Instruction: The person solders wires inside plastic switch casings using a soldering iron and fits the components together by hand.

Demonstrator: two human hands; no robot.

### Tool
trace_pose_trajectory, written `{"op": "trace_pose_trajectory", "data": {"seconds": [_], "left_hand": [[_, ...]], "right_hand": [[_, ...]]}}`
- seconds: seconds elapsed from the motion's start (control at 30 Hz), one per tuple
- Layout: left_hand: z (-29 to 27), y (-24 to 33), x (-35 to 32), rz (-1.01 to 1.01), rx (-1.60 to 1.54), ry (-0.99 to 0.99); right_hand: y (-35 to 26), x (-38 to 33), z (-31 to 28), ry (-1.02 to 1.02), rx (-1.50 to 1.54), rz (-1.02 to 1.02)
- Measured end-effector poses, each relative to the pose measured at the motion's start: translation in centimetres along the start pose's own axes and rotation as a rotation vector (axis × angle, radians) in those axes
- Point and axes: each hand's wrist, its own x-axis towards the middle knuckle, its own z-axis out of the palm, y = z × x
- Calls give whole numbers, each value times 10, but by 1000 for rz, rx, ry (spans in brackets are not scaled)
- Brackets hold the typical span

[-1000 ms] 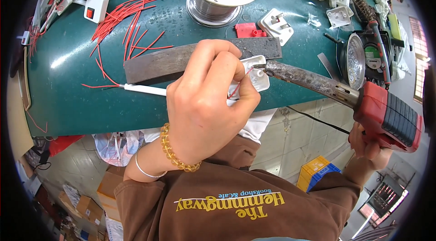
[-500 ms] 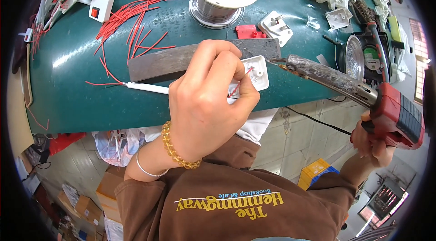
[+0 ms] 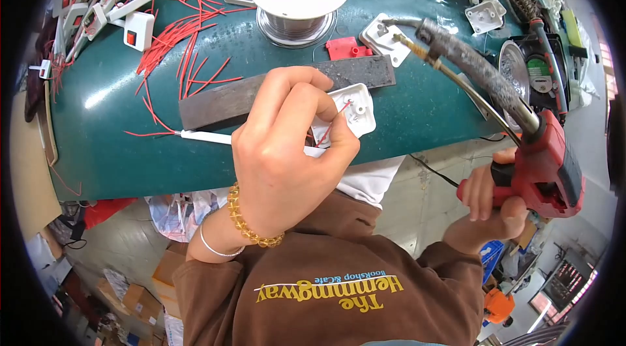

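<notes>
My left hand [image 3: 287, 134] is closed in a pinch on a thin red wire [image 3: 344, 109], over an open white plastic housing [image 3: 364, 108]. One end of the wire meets a post inside the housing; my fingers hide part of both. From under the hand a white cable [image 3: 207, 137] runs left, ending in bare red leads. My right hand [image 3: 492, 193] grips the red handle of a soldering gun [image 3: 548, 170]. Its sooty barrel points up and left, with the tip above a white plug piece with metal prongs [image 3: 385, 38], apart from the housing.
A dark metal bar [image 3: 222, 100] lies behind my left hand. Beyond it are a solder wire spool [image 3: 300, 4], a red plastic block [image 3: 347, 49] and scattered red wires [image 3: 173, 40]. White switch pieces [image 3: 138, 30] crowd the left; a metal dish [image 3: 514, 69] stands at right.
The soldering gun has swung up and away from the housing, its handle moving left and down. My left hand keeps its pinch, and the housing has shifted slightly left and down in view.
</notes>
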Motion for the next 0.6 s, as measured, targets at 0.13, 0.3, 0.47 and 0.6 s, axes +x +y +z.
{"op": "trace_pose_trajectory", "data": {"seconds": [0.13,0.3,0.47,0.6], "left_hand": [[-2,-1,-1,9,9,15],[-13,6,-2,42,51,-31],[-56,7,-9,21,168,-115],[-57,-11,-10,132,187,-158]], "right_hand": [[26,5,31,165,187,-46],[40,13,53,134,226,-149],[43,7,58,148,258,-179],[44,8,68,197,324,-153]]}}
